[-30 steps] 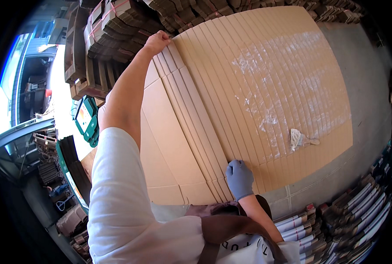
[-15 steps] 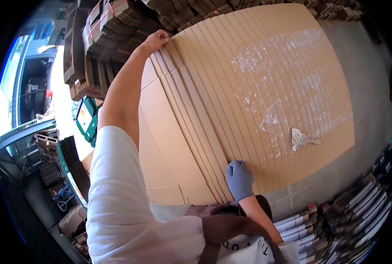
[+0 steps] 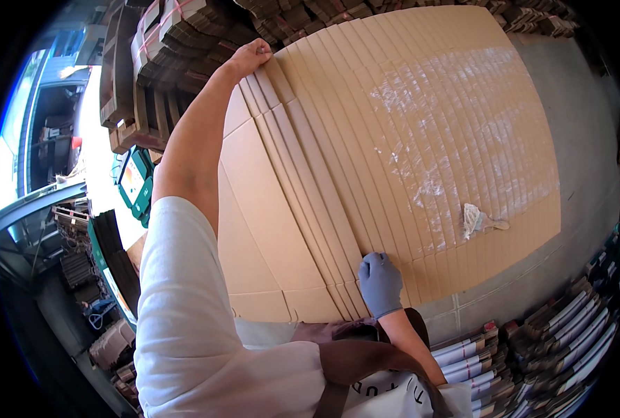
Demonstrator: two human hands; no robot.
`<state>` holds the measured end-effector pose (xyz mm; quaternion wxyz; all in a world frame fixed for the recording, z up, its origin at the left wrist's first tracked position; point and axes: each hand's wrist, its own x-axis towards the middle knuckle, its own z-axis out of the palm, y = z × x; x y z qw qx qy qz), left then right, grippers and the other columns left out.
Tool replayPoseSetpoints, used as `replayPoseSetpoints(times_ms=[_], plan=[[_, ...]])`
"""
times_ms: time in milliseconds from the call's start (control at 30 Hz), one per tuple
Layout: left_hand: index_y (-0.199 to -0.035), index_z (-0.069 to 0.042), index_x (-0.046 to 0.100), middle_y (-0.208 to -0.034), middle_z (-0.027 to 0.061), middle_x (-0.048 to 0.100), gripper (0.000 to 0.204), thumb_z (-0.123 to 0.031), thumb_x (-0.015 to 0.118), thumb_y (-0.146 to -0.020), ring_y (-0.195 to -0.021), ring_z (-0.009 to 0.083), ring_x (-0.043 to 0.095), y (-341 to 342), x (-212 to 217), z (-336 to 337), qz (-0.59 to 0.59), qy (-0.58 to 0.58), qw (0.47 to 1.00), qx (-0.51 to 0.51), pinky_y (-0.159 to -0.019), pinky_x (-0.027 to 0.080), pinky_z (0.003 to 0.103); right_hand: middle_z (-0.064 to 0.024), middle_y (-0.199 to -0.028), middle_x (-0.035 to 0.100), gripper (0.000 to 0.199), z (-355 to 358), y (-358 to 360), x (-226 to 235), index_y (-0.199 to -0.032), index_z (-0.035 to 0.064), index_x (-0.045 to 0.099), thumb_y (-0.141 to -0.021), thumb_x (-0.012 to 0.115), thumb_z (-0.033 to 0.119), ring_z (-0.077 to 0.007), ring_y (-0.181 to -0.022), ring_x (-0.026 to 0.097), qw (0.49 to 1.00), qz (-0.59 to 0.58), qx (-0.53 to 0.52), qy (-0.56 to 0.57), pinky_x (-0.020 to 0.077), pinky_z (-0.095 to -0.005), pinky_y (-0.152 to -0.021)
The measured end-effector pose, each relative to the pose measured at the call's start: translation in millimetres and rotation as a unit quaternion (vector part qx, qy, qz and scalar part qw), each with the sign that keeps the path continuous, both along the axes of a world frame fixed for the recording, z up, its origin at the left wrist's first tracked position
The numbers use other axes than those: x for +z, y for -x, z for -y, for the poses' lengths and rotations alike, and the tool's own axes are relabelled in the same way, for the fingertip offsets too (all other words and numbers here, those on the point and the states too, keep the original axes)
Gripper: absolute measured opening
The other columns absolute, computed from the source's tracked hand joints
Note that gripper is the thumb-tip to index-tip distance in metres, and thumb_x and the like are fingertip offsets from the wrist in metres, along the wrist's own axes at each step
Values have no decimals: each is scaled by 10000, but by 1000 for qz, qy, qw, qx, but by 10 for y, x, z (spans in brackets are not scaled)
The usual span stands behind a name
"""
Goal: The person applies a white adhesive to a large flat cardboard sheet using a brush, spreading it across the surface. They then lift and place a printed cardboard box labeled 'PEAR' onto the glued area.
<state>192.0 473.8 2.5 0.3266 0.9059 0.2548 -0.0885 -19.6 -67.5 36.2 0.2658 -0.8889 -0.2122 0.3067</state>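
Note:
Many flat tan cardboard sheets (image 3: pixel 351 139) lie fanned out before me, each overlapping its neighbour in narrow strips. My bare left hand (image 3: pixel 250 58) is at their far edge, with thumb and fingers closed on the corner of a cardboard sheet. At the near side, my right hand (image 3: pixel 380 282), in a grey glove, is curled closed over a sheet's edge; its fingertips are hidden. White, wet-looking smears cover the strips to the right. On them lies a small whitish brush-like thing (image 3: pixel 478 221) with a pale handle. A wider folded sheet (image 3: pixel 264 209) with crease lines shows at the left.
Bundled cardboard stacks (image 3: pixel 184 49) on a wooden pallet (image 3: pixel 139 115) stand at the far left. Green printed boxes (image 3: pixel 137 182) are beside my left arm. Stacks of flat folded cartons (image 3: pixel 539 355) stand at the lower right. Grey floor (image 3: pixel 581 132) shows beyond the sheets.
My left hand has shifted slightly right and away along the far edge, and the left-hand sheets moved a little with it. My right hand has barely moved.

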Motion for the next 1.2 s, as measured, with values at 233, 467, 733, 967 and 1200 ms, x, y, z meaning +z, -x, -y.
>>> replayPoseSetpoints(times_ms=[233, 467, 733, 967, 1200], plan=[[-1068, -126, 623, -990, 73, 700, 228, -250, 668, -881, -982, 219, 648, 62, -163, -62, 5, -66, 998, 0, -866, 497, 360, -139, -919, 615, 114, -30, 10, 54, -904, 91, 565, -908, 574, 204, -347, -733, 637, 1000, -10, -2, 4, 518, -467, -625], [-1200, -192, 596, -1267, 88, 565, 365, -319, 665, -865, -1253, 293, 490, 477, 215, 1009, 73, -246, 966, 7, -1021, 366, 526, -157, -946, 616, 119, -21, -12, 36, -918, 76, 568, -910, 569, 195, -359, -760, 639, 1000, -20, -2, 18, 520, -469, -654], [-1257, -136, 537, -1358, 70, 472, 620, -268, 816, -719, -1292, 293, 421, 1970, 595, 2961, 21, -111, 983, -146, -1057, 337, 472, -173, -930, 636, 118, -29, -24, 66, -921, 59, 581, -912, 569, 176, -385, -799, 644, 1000, 5, 6, -6, 525, -472, -703], [-1296, -139, 504, -1408, 52, 429, 726, -273, 849, -671, -1341, 264, 385, 2073, 494, 3108, 12, -163, 979, -124, -1073, 304, 526, -173, -874, 672, 150, 424, -330, 51, -952, 55, 611, -932, 585, 201, -364, -809, 650, 984, -21, -134, -112, 511, -447, -712], [-1314, -151, 494, -1421, 46, 424, 722, -283, 835, -692, -1354, 253, 379, 2089, 495, 3102, 4, -167, 978, -121, -1080, 296, 562, -157, -871, 669, 161, 672, -459, 134, -938, 67, 613, -922, 602, 226, -362, -796, 647, 996, 58, -42, -59, 508, -454, -695]])
